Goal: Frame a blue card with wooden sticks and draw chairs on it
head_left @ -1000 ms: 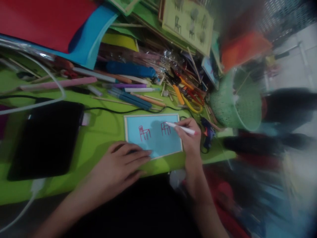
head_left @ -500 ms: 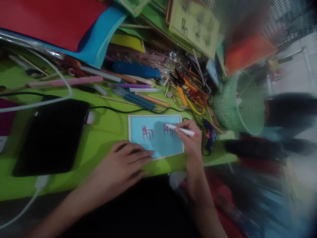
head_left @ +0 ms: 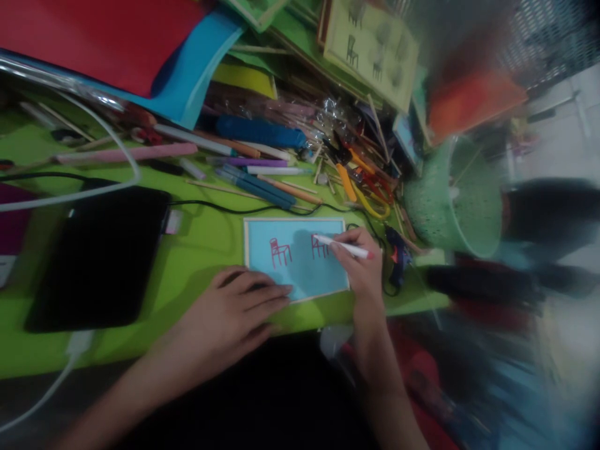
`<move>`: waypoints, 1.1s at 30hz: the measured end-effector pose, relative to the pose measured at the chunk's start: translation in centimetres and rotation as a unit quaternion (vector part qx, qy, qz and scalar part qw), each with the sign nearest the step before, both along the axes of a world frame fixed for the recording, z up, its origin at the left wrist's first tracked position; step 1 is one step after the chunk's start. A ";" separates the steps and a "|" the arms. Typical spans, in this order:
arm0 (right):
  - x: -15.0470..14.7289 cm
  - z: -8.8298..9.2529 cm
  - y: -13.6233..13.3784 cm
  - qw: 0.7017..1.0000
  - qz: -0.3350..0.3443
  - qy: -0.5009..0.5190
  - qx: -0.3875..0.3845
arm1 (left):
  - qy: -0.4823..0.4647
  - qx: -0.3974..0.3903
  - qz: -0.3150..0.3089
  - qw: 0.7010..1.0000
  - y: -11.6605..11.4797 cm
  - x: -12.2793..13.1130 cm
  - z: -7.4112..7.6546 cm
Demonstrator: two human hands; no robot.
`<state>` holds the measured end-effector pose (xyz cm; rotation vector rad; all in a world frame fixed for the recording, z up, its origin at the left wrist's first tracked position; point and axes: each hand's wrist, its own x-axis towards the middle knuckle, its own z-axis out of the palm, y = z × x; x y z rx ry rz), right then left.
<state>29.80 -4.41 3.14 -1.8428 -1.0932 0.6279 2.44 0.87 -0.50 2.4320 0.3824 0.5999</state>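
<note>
Right hand pinches a slim white plastic marker with a red end, tip at the right-hand red chair drawing! Left hand, loosely spread, rests on the rectangular pale-blue, light-edged board, flat on the green worktop. Light strokes, firm bracing: that should serve best.

No word, number or brand can be read here. The only marks which I can recognise are pictures. On the blue board, between the left hand and the right hand, there are two red drawings in the form of a chair: one just beyond the left fingers, the other at the tip of the pen in the right hand. The yellow board, well beyond the right hand, carries several dark chair pictures, partly blurred. Far left of the left hand, a white patch beside a purple thing is too blurred for reading.
</note>
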 end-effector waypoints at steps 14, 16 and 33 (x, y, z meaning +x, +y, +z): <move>0.0 0.0 0.0 1.000 -0.006 -0.011 -0.008 | 0.017 -0.007 -0.003 1.000 0.1 -0.1 -0.1; 0.0 -0.1 0.0 1.000 -0.009 -0.013 -0.009 | 0.020 0.001 -0.009 1.000 0.1 -0.1 0.0; 0.2 -0.3 0.0 0.999 -0.038 -0.008 -0.007 | 0.012 -0.006 -0.003 1.000 0.0 -0.1 0.1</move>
